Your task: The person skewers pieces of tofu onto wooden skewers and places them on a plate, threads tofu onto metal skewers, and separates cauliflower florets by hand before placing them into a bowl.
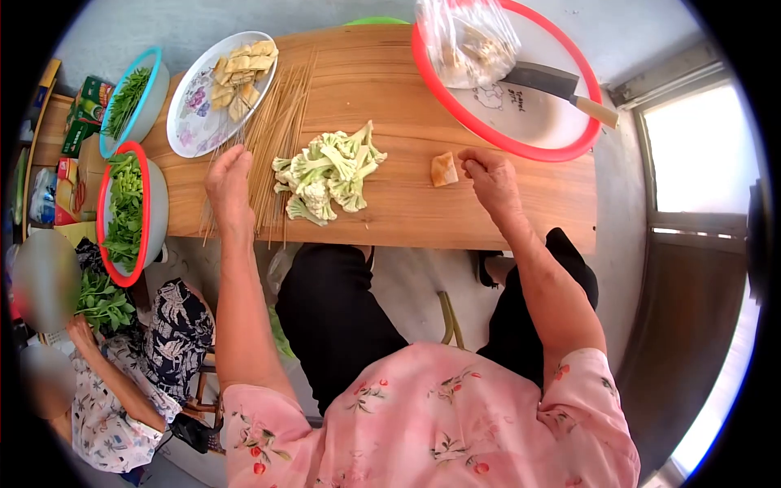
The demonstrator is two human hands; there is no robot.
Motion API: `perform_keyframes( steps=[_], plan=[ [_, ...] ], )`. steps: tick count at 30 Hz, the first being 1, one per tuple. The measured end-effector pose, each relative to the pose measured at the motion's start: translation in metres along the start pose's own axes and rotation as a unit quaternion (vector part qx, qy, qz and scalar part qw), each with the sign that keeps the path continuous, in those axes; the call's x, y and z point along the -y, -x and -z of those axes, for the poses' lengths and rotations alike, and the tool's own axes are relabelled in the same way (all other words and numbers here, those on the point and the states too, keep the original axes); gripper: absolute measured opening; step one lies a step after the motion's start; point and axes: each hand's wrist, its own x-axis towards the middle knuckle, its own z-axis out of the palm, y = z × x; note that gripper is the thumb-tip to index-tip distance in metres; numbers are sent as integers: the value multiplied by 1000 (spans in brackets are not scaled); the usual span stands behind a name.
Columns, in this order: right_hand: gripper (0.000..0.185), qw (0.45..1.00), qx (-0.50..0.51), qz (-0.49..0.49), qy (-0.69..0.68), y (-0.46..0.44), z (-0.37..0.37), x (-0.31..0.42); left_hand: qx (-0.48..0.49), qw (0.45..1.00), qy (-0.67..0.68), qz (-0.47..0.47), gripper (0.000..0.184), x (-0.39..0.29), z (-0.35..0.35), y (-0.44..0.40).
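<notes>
My left hand [229, 183] is closed at the left side of the wooden table, over the near ends of many thin skewers [281, 138]; what its fingers hold is too small to tell. To its right lies a pile of cauliflower florets [329, 173]. My right hand [490, 180] has its fingertips pinched together, just right of a small brown-and-white piece of food [444, 169] on the table. Anything between those fingertips is hidden. Above my left hand, an oval plate [189, 134] with a flower pattern holds folded pale-yellow pieces.
A red-rimmed basin [533, 150] at the upper right bears a cleaver [549, 82] and a plastic bag [468, 45]. Two bowls of greens, blue-rimmed [153, 102] and red-rimmed [154, 203], stand at the left. Beyond them a person [122, 382] handles leafy greens.
</notes>
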Motion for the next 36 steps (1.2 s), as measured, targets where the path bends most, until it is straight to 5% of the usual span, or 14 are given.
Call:
perform_keyframes(
  steps=[1, 4, 9, 15, 16, 17, 19, 23, 25, 28, 30, 32, 36],
  plan=[
    [23, 987, -49, 105, 108, 1, 0, -14, 4, 1000, 3, 1, 27, -13, 0, 18],
    [33, 948, -41, 150, 277, 0, -6, -26, 104, 990, 76, 64, 22, -52, -3, 76],
    [45, 882, -24, 297, 365, 1, -30, -20, 257, 961, 95, 25, 20, -66, -24, 145],
    [29, 974, 3, 104, 202, 16, -24, -6, 247, 943, 131, 178, 30, -32, -63, 160],
    [24, 998, 38, -47, -18, 22, -21, 11, 248, 943, 133, 176, 30, -34, -68, 161],
    [20, 949, 73, -192, -238, 29, -20, 28, 227, 954, 111, 161, 35, -38, -74, 164],
    [22, 952, 61, -159, -254, 52, -21, 55, 204, 968, 82, 121, 47, -42, -85, 170],
    [26, 963, 59, -78, -251, 94, -33, 75, 231, 955, 123, 140, 42, -33, -96, 185],
    [21, 954, 29, -56, -294, 113, -40, 86, 152, 964, 175, 131, 40, -33, -101, 199],
    [25, 964, -1, -87, -250, 128, -35, 88, 136, 984, 111, -31, 36, -19, -103, 211],
    [25, 974, -50, -83, -205, 129, -33, 77, 155, 982, 89, -59, 38, -21, -102, 225],
    [25, 979, -96, -80, -162, 135, -25, 87, 172, 970, 127, 116, 43, -37, -100, 239],
    [23, 973, -109, -13, -202, 152, -28, 84, 166, 960, 200, 103, 54, -26, -106, 251]
  ],
)
